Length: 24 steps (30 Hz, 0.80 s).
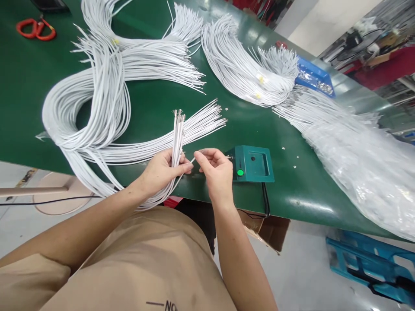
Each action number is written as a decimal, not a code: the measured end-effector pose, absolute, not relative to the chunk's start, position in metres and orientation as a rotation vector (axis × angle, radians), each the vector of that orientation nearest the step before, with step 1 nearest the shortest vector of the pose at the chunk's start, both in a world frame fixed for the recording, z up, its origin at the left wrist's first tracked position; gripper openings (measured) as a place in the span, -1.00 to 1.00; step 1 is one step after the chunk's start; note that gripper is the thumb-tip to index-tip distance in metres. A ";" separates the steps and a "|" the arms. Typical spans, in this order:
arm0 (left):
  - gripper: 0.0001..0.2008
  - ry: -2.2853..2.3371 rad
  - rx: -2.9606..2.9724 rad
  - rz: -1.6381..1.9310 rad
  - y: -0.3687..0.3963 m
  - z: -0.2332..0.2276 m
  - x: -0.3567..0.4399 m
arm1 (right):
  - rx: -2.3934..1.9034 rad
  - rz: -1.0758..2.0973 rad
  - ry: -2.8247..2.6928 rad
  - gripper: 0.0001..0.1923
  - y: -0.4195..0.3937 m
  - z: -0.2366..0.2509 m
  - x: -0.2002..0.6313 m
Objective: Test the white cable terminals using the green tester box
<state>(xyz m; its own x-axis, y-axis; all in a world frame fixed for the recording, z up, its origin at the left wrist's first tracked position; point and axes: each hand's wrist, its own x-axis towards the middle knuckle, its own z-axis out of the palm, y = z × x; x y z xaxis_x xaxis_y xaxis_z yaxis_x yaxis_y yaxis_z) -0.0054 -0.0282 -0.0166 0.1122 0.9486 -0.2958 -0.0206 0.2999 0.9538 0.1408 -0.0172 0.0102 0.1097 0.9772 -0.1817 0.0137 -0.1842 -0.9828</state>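
My left hand [165,169] is closed round a small bunch of white cables [177,137], whose stripped or metal-tipped ends point up. Beside it, my right hand [214,169] pinches the end of a single white cable [193,160] that leads from the bunch. What sits on that cable's tip is hidden by the fingers. Just right of my right hand stands a small green machine [253,163] with a bright green button and a shallow tray top. Behind my left hand, more white cables [145,144] lie in a long bundle with their ends fanned out.
Big bundles of white cable [246,65] cover much of the green table [207,207]. Red-handled scissors [35,30] lie far left. A blue tray [314,77] holds small metal parts at the back right. Plastic-wrapped cables [359,155] reach the right edge. A blue stool [369,263] stands below.
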 end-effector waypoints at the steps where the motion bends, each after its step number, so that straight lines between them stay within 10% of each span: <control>1: -0.75 1.230 1.015 0.919 -0.028 -0.017 -0.006 | -1.405 1.251 -1.064 -0.79 -0.018 0.010 0.140; 13: -0.75 1.101 0.983 1.008 -0.026 -0.016 -0.006 | -1.037 1.823 -0.546 -0.89 -0.017 0.002 0.131; 24: -0.75 1.014 0.938 0.970 -0.029 -0.012 -0.007 | -1.242 1.489 -1.091 -0.90 -0.012 0.016 0.140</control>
<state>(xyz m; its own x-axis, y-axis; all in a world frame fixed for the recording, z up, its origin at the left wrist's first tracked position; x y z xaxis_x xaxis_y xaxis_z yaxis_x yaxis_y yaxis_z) -0.0074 -0.0294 -0.0116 0.2276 0.9438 -0.2396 -0.1976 0.2857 0.9377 0.1400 -0.0121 0.0158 -0.1068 0.9714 -0.2121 -0.0909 -0.2220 -0.9708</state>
